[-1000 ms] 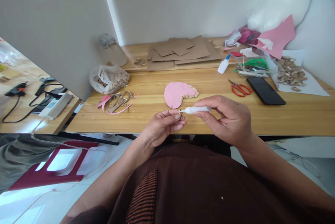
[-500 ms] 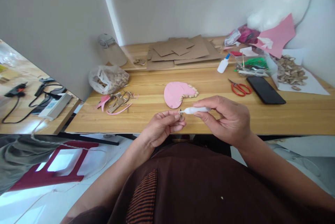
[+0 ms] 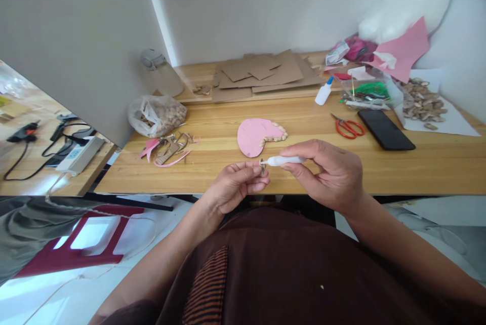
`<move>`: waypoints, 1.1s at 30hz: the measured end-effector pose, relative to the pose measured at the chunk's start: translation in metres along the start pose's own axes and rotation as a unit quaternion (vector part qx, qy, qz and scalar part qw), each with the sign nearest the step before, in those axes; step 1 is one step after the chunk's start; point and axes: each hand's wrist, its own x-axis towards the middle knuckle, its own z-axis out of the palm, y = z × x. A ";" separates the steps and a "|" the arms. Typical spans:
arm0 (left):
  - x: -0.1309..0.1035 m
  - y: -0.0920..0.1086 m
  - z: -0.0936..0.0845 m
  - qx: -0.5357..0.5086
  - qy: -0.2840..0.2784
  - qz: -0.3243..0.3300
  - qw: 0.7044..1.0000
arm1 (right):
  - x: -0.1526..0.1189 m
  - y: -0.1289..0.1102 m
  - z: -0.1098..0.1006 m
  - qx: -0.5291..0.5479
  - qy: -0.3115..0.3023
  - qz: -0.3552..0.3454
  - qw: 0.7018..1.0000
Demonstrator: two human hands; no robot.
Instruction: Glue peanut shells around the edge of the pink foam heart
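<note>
My left hand [image 3: 243, 179] pinches a small pale shell [image 3: 262, 166] between thumb and fingertips, just above the table's front edge. My right hand [image 3: 327, 170] grips a slim white glue bottle [image 3: 284, 160] lying sideways in its fingers. The bottle's narrow nozzle points left and meets the shell, though the exact contact is too small to tell. Just beyond both hands, a pink rounded piece [image 3: 251, 135] with a notch lies flat on the table. Small tan shell pieces [image 3: 280, 133] line its notch and right edge.
Behind lie cardboard sheets [image 3: 261, 74]. At left are a plastic bag of shells [image 3: 167, 117] and scraps [image 3: 170, 150]. To the right are a blue-capped bottle [image 3: 323, 93], red-handled scissors [image 3: 350, 128], a phone [image 3: 385, 130] and a shell pile [image 3: 423, 102] on paper.
Hardly anything differs. Both hands keep their hold, with the nozzle still at the shell; the view has shifted very slightly.
</note>
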 end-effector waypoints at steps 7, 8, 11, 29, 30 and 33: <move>0.000 0.000 0.001 -0.002 -0.002 -0.009 1.000 | 0.000 -0.001 0.000 0.002 -0.004 -0.008 1.000; 0.000 0.000 0.001 -0.003 -0.002 -0.009 1.000 | 0.000 -0.001 0.000 0.005 -0.004 -0.008 1.000; 0.001 0.000 0.001 -0.004 -0.005 -0.010 1.000 | 0.000 -0.001 0.000 0.009 -0.003 -0.008 1.000; 0.002 0.000 0.001 0.005 0.012 -0.026 1.000 | 0.000 -0.001 0.000 0.003 -0.007 0.001 1.000; 0.001 0.000 0.001 0.006 0.015 -0.027 0.999 | 0.000 -0.001 0.000 0.002 -0.005 0.001 1.000; 0.001 0.000 0.002 0.008 0.030 -0.032 0.999 | 0.000 -0.001 0.000 -0.002 -0.004 -0.001 1.000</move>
